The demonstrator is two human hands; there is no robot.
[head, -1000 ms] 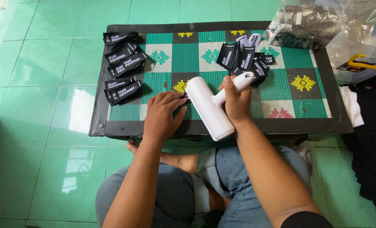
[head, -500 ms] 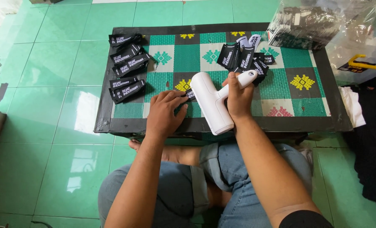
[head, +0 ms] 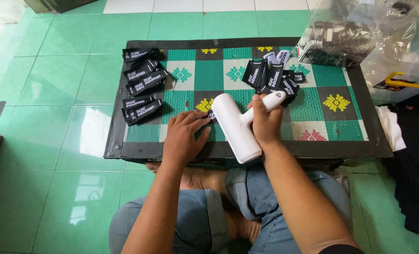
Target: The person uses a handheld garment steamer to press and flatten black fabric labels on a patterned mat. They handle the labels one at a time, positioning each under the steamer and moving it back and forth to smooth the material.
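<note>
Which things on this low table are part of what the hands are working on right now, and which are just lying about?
In use:
- white handheld gun-shaped tool, gripped by right hand
- small black label, under left hand
- heap of black labels
- rows of black labels

Lying about:
- clear plastic bags
- white cloth

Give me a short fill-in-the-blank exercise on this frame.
1. The right hand grips the handle of a ____ handheld device.
2. The left hand rests flat on the ____ tabletop.
3. The black labels at the table's left lie in ____ stacks.

Missing words: white; patterned; two
</note>
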